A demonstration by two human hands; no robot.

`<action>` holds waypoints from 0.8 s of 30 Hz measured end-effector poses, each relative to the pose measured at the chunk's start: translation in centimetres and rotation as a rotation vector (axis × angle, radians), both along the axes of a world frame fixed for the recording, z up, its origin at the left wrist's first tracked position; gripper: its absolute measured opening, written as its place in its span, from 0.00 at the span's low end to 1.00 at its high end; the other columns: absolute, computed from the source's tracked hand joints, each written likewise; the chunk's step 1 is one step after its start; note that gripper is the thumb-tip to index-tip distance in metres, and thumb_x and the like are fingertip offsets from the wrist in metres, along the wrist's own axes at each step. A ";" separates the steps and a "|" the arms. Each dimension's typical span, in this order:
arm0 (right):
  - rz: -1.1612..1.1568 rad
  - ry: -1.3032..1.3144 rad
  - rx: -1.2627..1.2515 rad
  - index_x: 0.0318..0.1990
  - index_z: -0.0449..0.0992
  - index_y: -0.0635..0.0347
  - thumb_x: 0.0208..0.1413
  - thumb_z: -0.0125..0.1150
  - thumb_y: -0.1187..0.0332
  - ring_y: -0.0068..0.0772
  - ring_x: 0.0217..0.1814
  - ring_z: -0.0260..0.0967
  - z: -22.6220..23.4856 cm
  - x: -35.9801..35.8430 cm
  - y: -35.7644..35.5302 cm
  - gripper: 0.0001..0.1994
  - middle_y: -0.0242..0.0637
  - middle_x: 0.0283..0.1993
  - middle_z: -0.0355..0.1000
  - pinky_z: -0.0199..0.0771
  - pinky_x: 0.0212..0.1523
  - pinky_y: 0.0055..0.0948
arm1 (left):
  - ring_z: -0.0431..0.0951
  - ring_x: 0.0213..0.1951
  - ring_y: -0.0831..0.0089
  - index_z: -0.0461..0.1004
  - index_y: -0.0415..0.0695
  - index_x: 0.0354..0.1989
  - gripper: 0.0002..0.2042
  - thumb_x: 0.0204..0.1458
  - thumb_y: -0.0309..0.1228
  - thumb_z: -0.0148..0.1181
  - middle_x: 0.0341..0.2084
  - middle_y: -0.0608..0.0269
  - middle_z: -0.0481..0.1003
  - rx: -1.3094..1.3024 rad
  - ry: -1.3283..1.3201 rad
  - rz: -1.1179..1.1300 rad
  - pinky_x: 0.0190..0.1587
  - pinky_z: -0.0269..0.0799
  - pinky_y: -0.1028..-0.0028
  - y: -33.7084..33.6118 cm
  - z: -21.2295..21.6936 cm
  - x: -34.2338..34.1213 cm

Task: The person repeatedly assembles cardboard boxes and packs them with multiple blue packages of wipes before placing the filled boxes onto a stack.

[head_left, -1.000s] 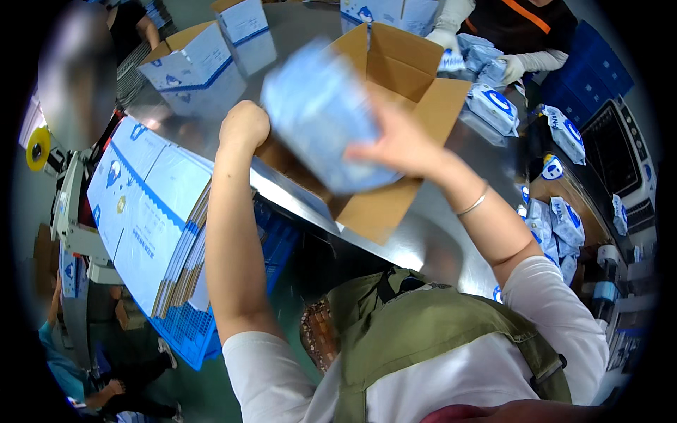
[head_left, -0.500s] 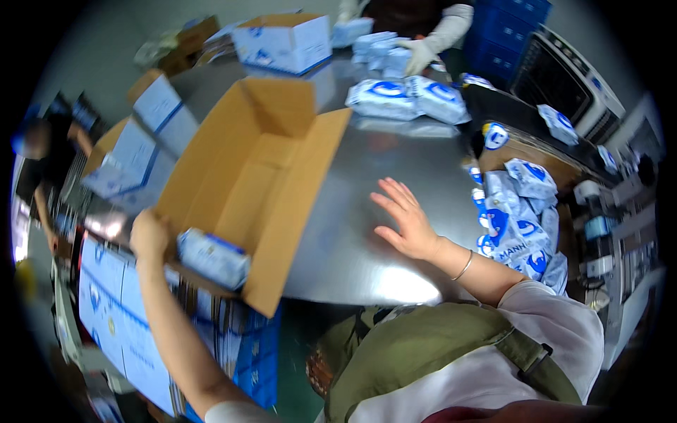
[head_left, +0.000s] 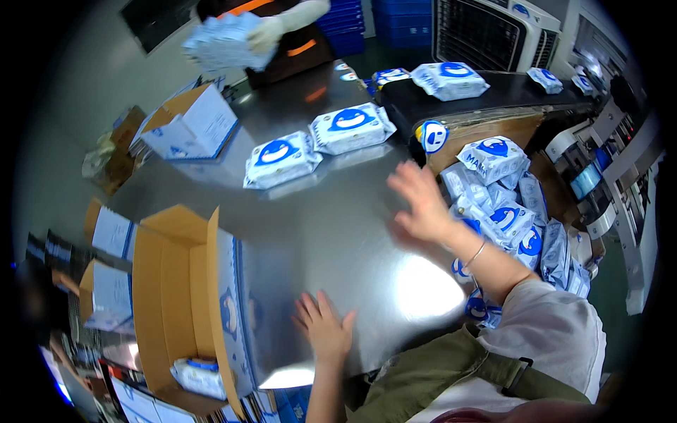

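Observation:
My left hand (head_left: 326, 328) is low over the metal table (head_left: 303, 247), fingers spread and holding nothing. To its left stands an open cardboard carton (head_left: 169, 282), brown inside and printed blue and white outside, with one wipes pack (head_left: 199, 377) at its near end. My right hand (head_left: 421, 202) reaches over the table's right side, blurred but with its fingers apart and nothing in them. Beside it, a bin (head_left: 543, 183) holds a heap of white and blue wipes packs (head_left: 504, 215). Two more packs, a left one (head_left: 282, 161) and a right one (head_left: 352, 128), lie end to end farther off.
A black conveyor belt (head_left: 508, 92) carries several packs at the back right. Across the table a gloved co-worker (head_left: 282, 35) holds a bunch of packs. Another carton (head_left: 190, 123) stands at the far left, and smaller open boxes (head_left: 109, 296) sit beyond the near carton.
My left hand has let go of the carton and moved right, over the table. My right hand has moved toward the bin. The co-worker has lifted packs off the table. The view has turned right.

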State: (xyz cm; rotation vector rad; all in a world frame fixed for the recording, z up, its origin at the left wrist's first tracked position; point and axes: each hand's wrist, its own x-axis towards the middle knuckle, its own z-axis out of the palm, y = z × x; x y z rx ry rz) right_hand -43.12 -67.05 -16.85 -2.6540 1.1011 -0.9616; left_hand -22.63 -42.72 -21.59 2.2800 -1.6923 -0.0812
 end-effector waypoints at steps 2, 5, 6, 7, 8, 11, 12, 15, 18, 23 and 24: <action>-0.166 0.032 -0.147 0.60 0.63 0.55 0.34 0.61 0.80 0.52 0.71 0.47 2.1 -2.5 -6.2 0.37 0.49 0.65 0.55 0.40 0.68 0.59 | 0.50 0.65 0.39 0.60 0.41 0.60 0.36 0.49 0.56 0.53 0.62 0.37 0.54 0.001 0.003 0.061 0.64 0.38 0.39 0.4 -1.9 0.4; -0.324 0.193 -0.336 0.63 0.61 0.47 0.34 0.54 0.88 0.50 0.75 0.40 6.0 -5.4 -15.4 0.42 0.45 0.69 0.51 0.38 0.69 0.59 | 0.50 0.64 0.39 0.60 0.41 0.60 0.36 0.50 0.57 0.51 0.62 0.37 0.55 0.065 -0.037 0.052 0.63 0.38 0.38 -0.7 -1.7 -0.1; -0.382 0.287 -0.368 0.65 0.58 0.43 0.35 0.54 0.88 0.50 0.75 0.39 7.2 -5.6 -18.1 0.44 0.47 0.70 0.50 0.37 0.69 0.59 | 0.52 0.63 0.39 0.61 0.41 0.59 0.36 0.50 0.59 0.48 0.61 0.38 0.56 0.057 -0.047 0.052 0.62 0.39 0.37 -0.9 -2.0 -0.1; -0.363 0.345 -0.383 0.66 0.56 0.42 0.33 0.60 0.86 0.50 0.75 0.38 8.2 -5.3 -20.6 0.46 0.49 0.70 0.50 0.37 0.69 0.59 | 0.51 0.64 0.39 0.60 0.41 0.60 0.37 0.50 0.59 0.48 0.61 0.38 0.55 0.075 -0.028 0.047 0.62 0.38 0.37 -1.0 -2.0 -0.1; -0.339 0.407 -0.337 0.67 0.55 0.42 0.31 0.65 0.83 0.50 0.75 0.39 8.5 -4.6 -23.1 0.48 0.49 0.69 0.50 0.37 0.69 0.59 | 0.50 0.64 0.39 0.59 0.42 0.61 0.37 0.51 0.58 0.49 0.62 0.38 0.54 0.089 -0.008 0.044 0.62 0.37 0.37 -1.0 -1.7 -0.1; -0.200 0.611 -0.003 0.66 0.56 0.43 0.24 0.75 0.74 0.50 0.72 0.47 9.5 1.1 -26.0 0.53 0.50 0.66 0.55 0.41 0.69 0.56 | 0.49 0.64 0.39 0.59 0.43 0.61 0.37 0.49 0.58 0.52 0.62 0.38 0.54 0.085 0.013 0.062 0.62 0.36 0.37 -0.7 -1.5 0.1; -0.145 0.594 -0.075 0.61 0.64 0.46 0.20 0.74 0.71 0.51 0.65 0.57 9.6 2.6 -26.4 0.48 0.49 0.59 0.62 0.50 0.67 0.50 | 0.50 0.64 0.39 0.59 0.43 0.61 0.37 0.49 0.58 0.53 0.61 0.38 0.55 0.079 0.021 0.065 0.62 0.36 0.36 -0.6 -1.4 0.3; -0.050 0.471 -0.056 0.55 0.70 0.48 0.20 0.71 0.69 0.48 0.57 0.62 9.7 7.4 -26.3 0.41 0.46 0.51 0.67 0.59 0.61 0.43 | 0.51 0.64 0.40 0.60 0.44 0.60 0.37 0.46 0.57 0.57 0.61 0.39 0.55 0.065 0.052 0.073 0.61 0.38 0.37 -0.2 -1.8 0.6; 0.026 0.281 -0.123 0.55 0.72 0.48 0.24 0.68 0.68 0.44 0.59 0.63 5.5 11.1 -27.5 0.37 0.42 0.55 0.68 0.59 0.61 0.40 | 0.52 0.63 0.42 0.62 0.44 0.58 0.36 0.45 0.56 0.58 0.60 0.40 0.56 0.059 0.069 0.059 0.61 0.40 0.38 -0.8 -1.3 0.6; 0.037 0.343 0.344 0.55 0.73 0.50 0.22 0.72 0.63 0.43 0.56 0.68 7.6 12.4 -25.2 0.40 0.44 0.54 0.72 0.66 0.58 0.34 | 0.53 0.62 0.43 0.63 0.44 0.57 0.35 0.44 0.54 0.58 0.59 0.41 0.57 0.022 0.084 0.075 0.60 0.42 0.38 -1.0 -1.4 0.6; 0.111 0.304 0.276 0.54 0.73 0.54 0.22 0.72 0.62 0.44 0.53 0.70 6.8 11.5 -24.0 0.40 0.46 0.52 0.73 0.70 0.53 0.32 | 0.53 0.62 0.43 0.64 0.44 0.57 0.35 0.44 0.54 0.58 0.59 0.42 0.57 0.016 0.092 0.080 0.61 0.42 0.38 -0.9 -1.4 0.8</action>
